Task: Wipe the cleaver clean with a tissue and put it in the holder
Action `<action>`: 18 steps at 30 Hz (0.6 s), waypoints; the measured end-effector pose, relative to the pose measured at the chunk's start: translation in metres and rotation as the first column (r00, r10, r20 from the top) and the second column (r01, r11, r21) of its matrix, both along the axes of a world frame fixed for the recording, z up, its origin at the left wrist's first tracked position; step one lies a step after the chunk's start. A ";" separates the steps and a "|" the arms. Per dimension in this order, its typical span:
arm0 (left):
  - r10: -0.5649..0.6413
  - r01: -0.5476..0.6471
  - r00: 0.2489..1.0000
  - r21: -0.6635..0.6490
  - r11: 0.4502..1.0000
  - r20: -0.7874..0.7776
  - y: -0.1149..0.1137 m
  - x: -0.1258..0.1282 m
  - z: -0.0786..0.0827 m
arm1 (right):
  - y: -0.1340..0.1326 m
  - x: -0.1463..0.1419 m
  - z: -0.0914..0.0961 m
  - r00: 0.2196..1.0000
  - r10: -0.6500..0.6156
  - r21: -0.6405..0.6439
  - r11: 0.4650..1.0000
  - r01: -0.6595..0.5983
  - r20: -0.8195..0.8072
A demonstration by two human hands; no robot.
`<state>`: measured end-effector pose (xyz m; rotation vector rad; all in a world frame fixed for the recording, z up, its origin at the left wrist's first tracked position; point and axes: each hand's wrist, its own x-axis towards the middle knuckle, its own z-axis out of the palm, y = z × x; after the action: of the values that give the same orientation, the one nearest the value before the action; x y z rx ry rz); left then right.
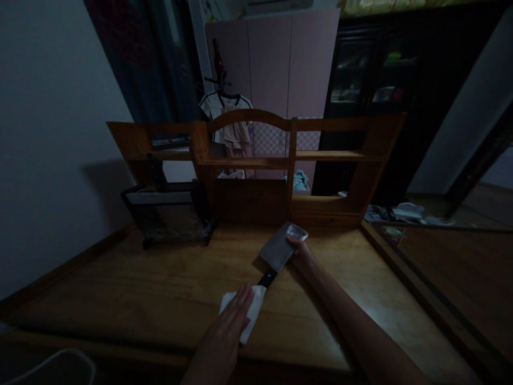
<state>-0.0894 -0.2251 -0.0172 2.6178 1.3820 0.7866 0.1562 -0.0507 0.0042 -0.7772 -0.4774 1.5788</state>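
A cleaver with a wide steel blade and a black handle lies on the wooden desk. My right hand rests against the blade's right edge, its fingers closed on the blade near the far end. A white paper tissue lies flat on the desk just below the handle. My left hand lies flat on the tissue with its fingers stretched out and together. The handle's end meets the tissue's upper corner.
A wooden shelf unit stands along the desk's back edge. A black wire rack sits at the back left. A second desk surface adjoins on the right, with papers at its far end. A white chair rim shows bottom left.
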 end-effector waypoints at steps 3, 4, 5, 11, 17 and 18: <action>0.016 -0.016 1.000 -0.006 1.000 0.004 0.001 0.003 0.001 | 0.000 0.001 -0.001 1.000 -0.003 -0.002 1.000 0.003 0.002; 0.017 -0.017 1.000 0.003 1.000 0.008 0.003 0.007 0.001 | 0.000 0.001 -0.002 1.000 -0.002 0.005 1.000 0.002 0.000; 0.017 -0.017 1.000 0.016 1.000 0.012 0.006 0.011 0.001 | 0.000 0.001 -0.002 1.000 -0.001 0.011 1.000 0.001 -0.001; -0.009 0.010 1.000 0.121 0.993 -0.011 0.027 0.041 0.009 | 0.000 0.001 -0.002 1.000 -0.002 0.008 1.000 0.002 0.001; -0.073 0.087 0.992 0.133 0.987 -0.100 0.048 0.063 0.015 | -0.001 0.000 0.002 1.000 0.011 -0.016 1.000 -0.010 0.017; -0.084 0.098 0.990 0.137 0.986 -0.109 0.050 0.065 0.014 | -0.002 0.000 0.002 1.000 0.016 -0.017 1.000 -0.016 0.019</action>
<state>-0.0242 -0.1748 -0.0027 2.8453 1.2623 0.7755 0.1560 -0.0525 0.0063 -0.8043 -0.4855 1.5930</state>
